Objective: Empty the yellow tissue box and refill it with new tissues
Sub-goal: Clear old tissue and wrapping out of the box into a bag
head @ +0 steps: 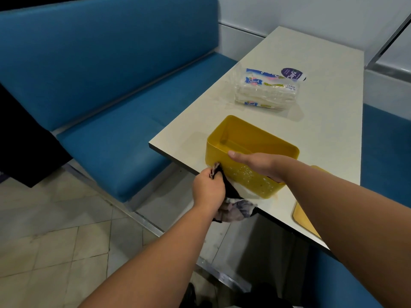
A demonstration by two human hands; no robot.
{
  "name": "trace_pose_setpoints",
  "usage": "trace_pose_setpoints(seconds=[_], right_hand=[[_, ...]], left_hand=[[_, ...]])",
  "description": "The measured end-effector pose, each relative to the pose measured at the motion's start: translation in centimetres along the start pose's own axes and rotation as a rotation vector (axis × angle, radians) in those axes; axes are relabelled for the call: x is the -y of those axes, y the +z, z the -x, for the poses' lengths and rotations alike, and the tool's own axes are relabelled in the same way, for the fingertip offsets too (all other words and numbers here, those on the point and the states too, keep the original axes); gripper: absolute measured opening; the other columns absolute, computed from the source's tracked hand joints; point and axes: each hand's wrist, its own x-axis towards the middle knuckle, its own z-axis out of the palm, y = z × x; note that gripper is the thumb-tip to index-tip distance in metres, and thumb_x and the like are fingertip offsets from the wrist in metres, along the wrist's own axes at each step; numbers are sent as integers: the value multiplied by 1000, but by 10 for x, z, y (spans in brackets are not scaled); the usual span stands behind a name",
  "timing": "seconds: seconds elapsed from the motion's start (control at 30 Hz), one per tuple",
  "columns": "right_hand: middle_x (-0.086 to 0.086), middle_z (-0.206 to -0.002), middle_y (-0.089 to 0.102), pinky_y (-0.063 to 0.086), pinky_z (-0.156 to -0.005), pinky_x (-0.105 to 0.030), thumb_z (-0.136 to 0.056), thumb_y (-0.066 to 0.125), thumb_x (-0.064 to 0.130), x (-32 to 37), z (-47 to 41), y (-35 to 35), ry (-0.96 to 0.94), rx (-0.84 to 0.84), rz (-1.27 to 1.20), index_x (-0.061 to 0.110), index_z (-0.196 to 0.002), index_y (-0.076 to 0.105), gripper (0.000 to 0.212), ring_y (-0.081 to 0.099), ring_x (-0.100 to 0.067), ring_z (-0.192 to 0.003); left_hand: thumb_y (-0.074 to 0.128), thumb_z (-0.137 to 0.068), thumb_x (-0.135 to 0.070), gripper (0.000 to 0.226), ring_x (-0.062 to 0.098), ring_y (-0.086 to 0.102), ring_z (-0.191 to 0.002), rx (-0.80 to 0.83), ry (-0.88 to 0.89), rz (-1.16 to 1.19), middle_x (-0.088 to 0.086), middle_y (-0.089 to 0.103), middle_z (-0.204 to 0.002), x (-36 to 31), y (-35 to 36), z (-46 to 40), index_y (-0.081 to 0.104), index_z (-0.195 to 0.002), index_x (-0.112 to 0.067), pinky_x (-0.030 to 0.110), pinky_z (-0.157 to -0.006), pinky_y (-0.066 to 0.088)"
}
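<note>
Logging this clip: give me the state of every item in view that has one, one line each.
yellow tissue box: open-topped, upright, empty inside, near table edge.
paper towel pack: in its plastic wrap, lying on the table beyond the box.
cloth: crumpled, pressed against the box's near wall.
yellow lid: off the box, flat on the table.
left hand: grips the cloth.
right hand: holds the box's near rim.
</note>
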Motion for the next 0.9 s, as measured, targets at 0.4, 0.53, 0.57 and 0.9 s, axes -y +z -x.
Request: trace_pose_setpoints(seconds=[0.4, 0.53, 0.57, 0.9], right_hand=[[-4, -162, 3, 6, -115, -52, -81, 34, 80, 1, -1, 1, 3, 8, 21, 36, -152, 16, 86, 4, -28, -148], [-4, -162, 3, 7, -115, -52, -80, 34, 81, 1, 0, 1, 5, 13, 25, 36, -153, 15, 87, 5, -28, -148], [-4, -162, 3, 7, -115, -52, -81, 34, 80, 2, 1, 1, 4, 15, 27, 36, -153, 15, 87, 5, -28, -148], [-5, -162, 4, 7, -115, -54, -79, 32, 83, 1, -1, 2, 6, 20, 52, 35, -153, 15, 90, 6, -28, -148]], left_hand=[[66, -88, -21, 5, 25, 65, -79, -13, 15, 27, 0, 69, -79, 1, 13, -4, 68, -84, -22, 41, -72, 56], [68, -88, -20, 17, 23, 66, -76, -2, 80, 84, -2, 70, -76, 2, 13, -1, 65, -74, -29, 38, -69, 54], [68, -88, -21, 16, 23, 67, -78, 1, 70, 83, -3, 70, -77, 4, 13, -2, 66, -75, -30, 39, -71, 56], [69, -88, -22, 12, 21, 66, -80, 4, 64, 77, -4, 70, -80, 7, 16, -6, 66, -78, -28, 41, -75, 57]])
